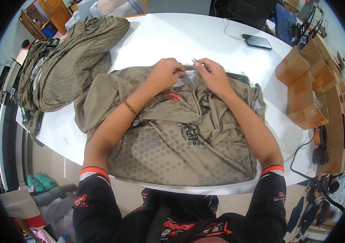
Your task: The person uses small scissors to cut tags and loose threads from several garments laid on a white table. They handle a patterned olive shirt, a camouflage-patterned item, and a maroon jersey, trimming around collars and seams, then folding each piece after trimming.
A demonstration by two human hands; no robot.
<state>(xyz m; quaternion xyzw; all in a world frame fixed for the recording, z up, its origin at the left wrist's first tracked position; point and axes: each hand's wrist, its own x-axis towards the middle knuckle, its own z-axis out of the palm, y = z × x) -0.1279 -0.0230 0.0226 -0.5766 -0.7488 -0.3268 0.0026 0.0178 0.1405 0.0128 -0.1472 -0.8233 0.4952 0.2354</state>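
Observation:
An olive-brown jersey shirt point(154, 152) with a hexagon pattern lies bunched before me, its collar side away from me. It bears a dark printed emblem and a smaller red one. At the neck opening point(187, 79), where whitish inner fabric shows, my left hand point(167, 73) pinches the collar edge. Just right of it, my right hand point(213, 74) holds a small dark two-pointed tool point(194, 60), its tips jutting up past the thumb. My fingers hide the rest of the tool. The two hands are slightly apart.
On the white table point(160, 39), a large heap of similar shirts point(72, 73) rises at the left. A phone point(257, 42) with a white cable lies at the back right. Open cardboard boxes point(300, 100) line the right edge, with a black cable point(301, 174) below them.

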